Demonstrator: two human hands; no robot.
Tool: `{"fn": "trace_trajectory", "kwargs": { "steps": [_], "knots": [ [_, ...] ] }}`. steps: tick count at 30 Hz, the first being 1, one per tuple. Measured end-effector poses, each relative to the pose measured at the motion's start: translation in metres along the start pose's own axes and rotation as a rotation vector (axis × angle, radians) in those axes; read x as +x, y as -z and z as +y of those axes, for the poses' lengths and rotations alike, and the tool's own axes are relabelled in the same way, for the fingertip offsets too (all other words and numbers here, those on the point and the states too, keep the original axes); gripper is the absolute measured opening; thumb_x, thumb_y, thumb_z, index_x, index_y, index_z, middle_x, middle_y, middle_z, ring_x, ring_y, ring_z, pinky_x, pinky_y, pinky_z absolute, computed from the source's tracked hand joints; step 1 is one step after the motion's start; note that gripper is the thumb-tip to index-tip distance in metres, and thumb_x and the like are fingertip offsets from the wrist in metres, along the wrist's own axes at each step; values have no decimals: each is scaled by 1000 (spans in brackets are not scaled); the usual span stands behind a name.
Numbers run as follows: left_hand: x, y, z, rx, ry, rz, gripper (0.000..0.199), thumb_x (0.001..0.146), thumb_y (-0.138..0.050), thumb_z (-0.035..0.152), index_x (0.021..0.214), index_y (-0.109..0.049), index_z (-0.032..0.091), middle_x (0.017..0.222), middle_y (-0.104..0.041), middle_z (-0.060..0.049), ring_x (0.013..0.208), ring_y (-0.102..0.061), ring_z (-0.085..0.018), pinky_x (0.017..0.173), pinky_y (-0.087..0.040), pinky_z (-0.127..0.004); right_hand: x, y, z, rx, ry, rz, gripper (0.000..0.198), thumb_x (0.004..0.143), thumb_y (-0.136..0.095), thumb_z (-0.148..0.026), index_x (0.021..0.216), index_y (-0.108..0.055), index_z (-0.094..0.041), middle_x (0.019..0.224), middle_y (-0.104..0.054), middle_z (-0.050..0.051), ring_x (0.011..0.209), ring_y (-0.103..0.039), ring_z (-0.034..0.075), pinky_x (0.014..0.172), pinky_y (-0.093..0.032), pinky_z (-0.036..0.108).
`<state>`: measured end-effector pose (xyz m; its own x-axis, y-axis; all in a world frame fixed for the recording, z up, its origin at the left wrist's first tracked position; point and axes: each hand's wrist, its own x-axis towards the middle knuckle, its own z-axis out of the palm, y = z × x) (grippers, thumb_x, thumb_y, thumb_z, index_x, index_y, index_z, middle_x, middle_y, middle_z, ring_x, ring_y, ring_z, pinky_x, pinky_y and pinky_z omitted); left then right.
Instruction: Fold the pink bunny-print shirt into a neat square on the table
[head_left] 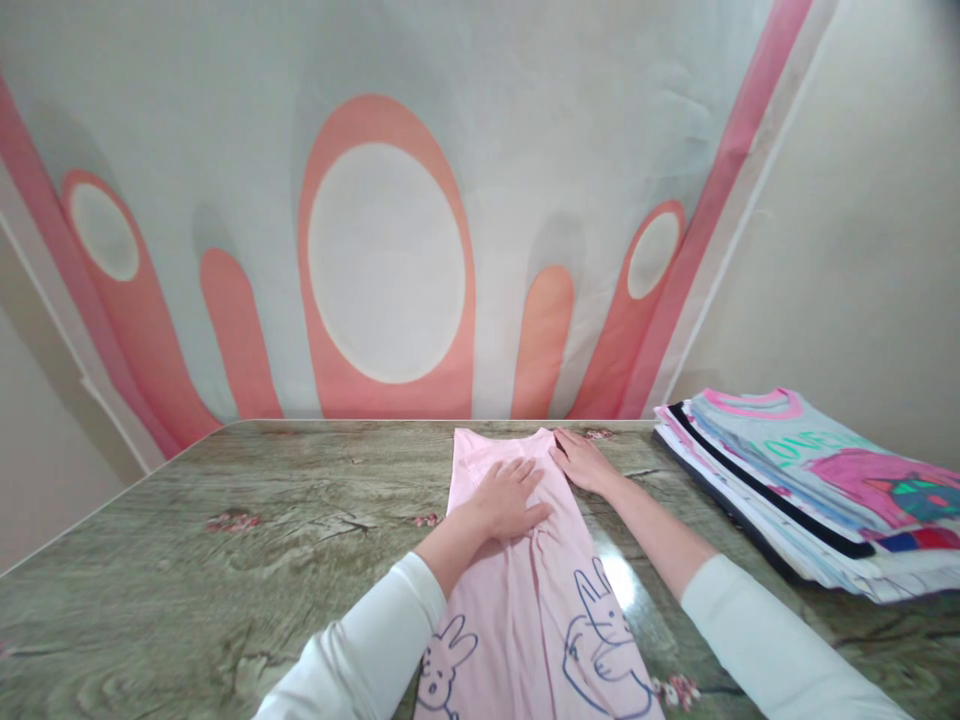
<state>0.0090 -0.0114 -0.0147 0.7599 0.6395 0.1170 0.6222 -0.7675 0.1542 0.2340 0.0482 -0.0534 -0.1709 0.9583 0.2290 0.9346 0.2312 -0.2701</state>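
Note:
A pink shirt [517, 590] with dark blue line drawings of rabbits lies on the table in front of me, folded into a long narrow shape. Its neckline points to the far edge, and some creases run down its middle. My left hand [511, 500] rests flat on the upper part of the shirt, fingers spread. At the far right corner, by the shoulder, my right hand [583, 460] touches the shirt's edge with its fingers stretched out. The fingertips partly cover that corner. The near end of the shirt runs out of view.
The wood-patterned table [300, 560] has small printed flowers. To the right stands a stack of folded clothes [810, 490], a grey shirt with a pink collar on top. Behind the table's far edge hangs a grey backdrop [510, 120] with pink and orange shapes.

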Motion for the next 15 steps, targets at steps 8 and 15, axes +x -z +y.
{"fn": "trace_trajectory", "kwargs": {
  "steps": [8, 15],
  "knots": [
    [1, -4, -1, -13, 14, 10, 63, 89, -27, 55, 140, -26, 17, 146, -26, -9, 135, -17, -23, 108, -10, -41, -15, 5, -13, 64, 242, -69, 51, 92, -26, -40, 138, -34, -20, 145, -30, 5, 134, -24, 19, 109, -21, 41],
    [8, -1, -13, -26, 35, 15, 50, 94, -22, 41, 138, -31, 20, 146, -27, -6, 135, -19, -20, 108, -12, -39, -9, 10, -7, -35, 4, -93, 51, 93, -22, -41, 139, -31, -22, 146, -26, 6, 134, -21, 23, 107, -14, 50]
  ]
}}
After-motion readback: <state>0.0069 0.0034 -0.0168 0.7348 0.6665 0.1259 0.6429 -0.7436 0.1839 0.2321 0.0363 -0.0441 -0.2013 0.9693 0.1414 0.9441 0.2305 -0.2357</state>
